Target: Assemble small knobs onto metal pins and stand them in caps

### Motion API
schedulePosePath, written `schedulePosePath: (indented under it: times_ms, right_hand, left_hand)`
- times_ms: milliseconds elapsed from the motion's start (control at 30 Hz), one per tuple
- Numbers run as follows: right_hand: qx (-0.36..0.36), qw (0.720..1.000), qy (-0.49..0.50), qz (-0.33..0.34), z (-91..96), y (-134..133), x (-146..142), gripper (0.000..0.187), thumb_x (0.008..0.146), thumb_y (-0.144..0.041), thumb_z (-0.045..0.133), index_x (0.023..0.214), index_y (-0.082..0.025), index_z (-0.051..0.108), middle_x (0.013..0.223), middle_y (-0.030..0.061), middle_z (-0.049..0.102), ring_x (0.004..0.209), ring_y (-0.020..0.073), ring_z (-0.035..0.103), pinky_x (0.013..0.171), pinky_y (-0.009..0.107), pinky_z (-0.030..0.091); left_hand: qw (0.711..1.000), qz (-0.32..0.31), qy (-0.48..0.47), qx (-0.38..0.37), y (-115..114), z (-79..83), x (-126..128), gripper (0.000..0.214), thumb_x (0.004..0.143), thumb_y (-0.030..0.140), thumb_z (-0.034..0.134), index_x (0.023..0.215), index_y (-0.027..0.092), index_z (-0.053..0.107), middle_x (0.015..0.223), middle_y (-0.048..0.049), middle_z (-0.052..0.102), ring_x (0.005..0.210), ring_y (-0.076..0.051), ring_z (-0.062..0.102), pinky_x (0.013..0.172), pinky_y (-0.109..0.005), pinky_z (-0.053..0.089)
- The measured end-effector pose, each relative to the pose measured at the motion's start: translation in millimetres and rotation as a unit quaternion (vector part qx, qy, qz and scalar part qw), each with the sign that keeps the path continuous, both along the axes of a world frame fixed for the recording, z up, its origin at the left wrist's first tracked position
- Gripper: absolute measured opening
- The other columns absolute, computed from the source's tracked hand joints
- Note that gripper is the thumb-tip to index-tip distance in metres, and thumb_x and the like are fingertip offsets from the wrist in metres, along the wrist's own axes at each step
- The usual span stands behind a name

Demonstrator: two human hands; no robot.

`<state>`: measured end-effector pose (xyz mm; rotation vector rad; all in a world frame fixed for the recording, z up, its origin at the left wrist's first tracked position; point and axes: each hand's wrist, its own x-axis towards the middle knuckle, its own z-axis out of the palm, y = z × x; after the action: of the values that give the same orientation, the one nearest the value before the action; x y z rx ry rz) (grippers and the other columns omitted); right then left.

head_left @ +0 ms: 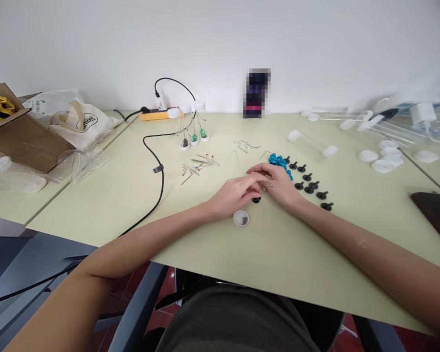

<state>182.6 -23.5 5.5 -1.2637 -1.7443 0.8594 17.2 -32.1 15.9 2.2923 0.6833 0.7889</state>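
Note:
My left hand (232, 196) pinches a small black round-based piece (256, 200) just above the tabletop. Close against it, my right hand (278, 185) has its fingers curled around a thin metal rod (267, 184) over that piece; the fingers hide most of the rod. Below the left hand sits a white round cap (241, 218) with tiny metal parts in it. Blue knobs (278, 160) are clustered just beyond the right hand. Several black stemmed discs (308, 177) lie to the right of it.
Loose metal pins (200, 165) and bent hex keys (246, 146) lie on the table (297, 259). Three capped assemblies (193, 138) stand near an orange power strip (156, 115). A black cable (163, 181) crosses the left side. Clear tubes (311, 144) and white caps (386, 159) are at right.

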Motion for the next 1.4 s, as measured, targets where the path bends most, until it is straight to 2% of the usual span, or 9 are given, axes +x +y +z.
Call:
schedulePosePath:
  times_ms: [167,333,600,700,800,967,1100,1233,1400]
  right_hand:
    - [-0.014,1.000,-0.010,-0.007,0.6,2,0,0.028,0.081,-0.030,0.045,0.097,-0.018,0.063,0.082,0.0045,0.063,0.072,0.0163,0.056,0.062,0.029,0.044]
    - [-0.012,0.997,-0.066,-0.023,-1.5,2,1,0.026,0.081,-0.030,0.044,0.094,-0.019,0.064,0.074,0.0024,0.062,0.052,0.0121,0.049,0.053,0.027,0.040]
    - [0.090,0.975,-0.196,-0.046,0.6,0,0,0.017,0.080,-0.030,0.049,0.075,-0.020,0.061,0.072,0.0022,0.061,0.064,0.0153,0.053,0.058,0.028,0.036]
    - [0.056,0.985,-0.146,-0.068,-0.7,0,3,0.019,0.081,-0.034,0.049,0.076,-0.020,0.058,0.062,0.0009,0.058,0.057,0.0148,0.052,0.054,0.028,0.037]
    - [-0.002,0.996,-0.023,-0.090,-1.3,-3,7,0.021,0.083,-0.041,0.045,0.080,-0.021,0.052,0.056,-0.0011,0.052,0.046,0.0123,0.047,0.044,0.026,0.037]
    - [0.022,0.986,0.118,-0.119,5.8,-13,-1,0.022,0.084,-0.045,0.043,0.082,-0.023,0.044,0.073,0.0019,0.051,0.046,0.0098,0.046,0.036,0.023,0.034]
    - [0.060,0.984,0.111,-0.126,11.1,-35,-5,0.017,0.085,-0.041,0.043,0.083,-0.025,0.045,0.071,0.0024,0.051,0.047,0.0104,0.045,0.038,0.025,0.036]
    - [0.117,0.992,0.002,-0.055,10.3,-62,6,0.009,0.086,-0.028,0.047,0.079,-0.024,0.051,0.064,0.0009,0.050,0.049,0.0117,0.048,0.042,0.026,0.038]
    - [0.262,0.942,-0.180,0.107,4.5,-77,15,0.014,0.084,-0.017,0.049,0.088,-0.026,0.059,0.085,0.0040,0.060,0.072,0.0138,0.058,0.059,0.025,0.044]
  left_hand:
    - [0.999,-0.006,0.028,0.030,3,-1.3,-4,0.019,0.084,0.014,0.041,0.097,0.018,0.054,0.088,-0.0010,0.059,0.081,-0.010,0.056,0.074,-0.024,0.045]
    - [0.998,0.017,0.049,0.036,8,4.4,-18,0.022,0.084,0.012,0.038,0.097,0.018,0.054,0.093,-0.0018,0.060,0.081,-0.010,0.056,0.073,-0.025,0.045]
    - [0.996,0.044,0.073,-0.003,15,11.2,-35,0.020,0.083,0.017,0.042,0.100,0.018,0.054,0.092,-0.0011,0.061,0.081,-0.010,0.057,0.074,-0.023,0.044]
    - [0.992,0.075,0.098,0.026,11,15.0,-45,0.031,0.081,0.029,0.050,0.110,0.019,0.047,0.096,-0.0026,0.059,0.080,-0.011,0.056,0.071,-0.025,0.044]
    - [0.982,0.094,0.134,0.092,3,18.2,-56,0.025,0.083,0.037,0.046,0.097,0.017,0.051,0.087,-0.0037,0.058,0.078,-0.014,0.054,0.069,-0.027,0.043]
    - [0.974,-0.023,0.166,0.154,-15,9.7,-59,0.051,0.070,0.057,0.056,0.098,0.015,0.051,0.093,-0.0082,0.058,0.086,-0.018,0.053,0.074,-0.030,0.042]
    - [0.981,-0.045,0.154,0.107,-21,-0.6,-50,0.048,0.066,0.051,0.063,0.098,0.016,0.052,0.096,-0.0078,0.056,0.090,-0.018,0.051,0.077,-0.030,0.042]
    - [0.989,-0.073,0.128,0.024,-21,0.5,-46,0.031,0.071,0.036,0.064,0.093,0.017,0.052,0.093,-0.0049,0.057,0.090,-0.016,0.051,0.077,-0.027,0.041]
    - [0.989,-0.088,0.108,-0.046,-22,4.4,-48,0.023,0.074,0.023,0.059,0.095,0.018,0.049,0.094,-0.0036,0.058,0.085,-0.013,0.053,0.072,-0.025,0.041]
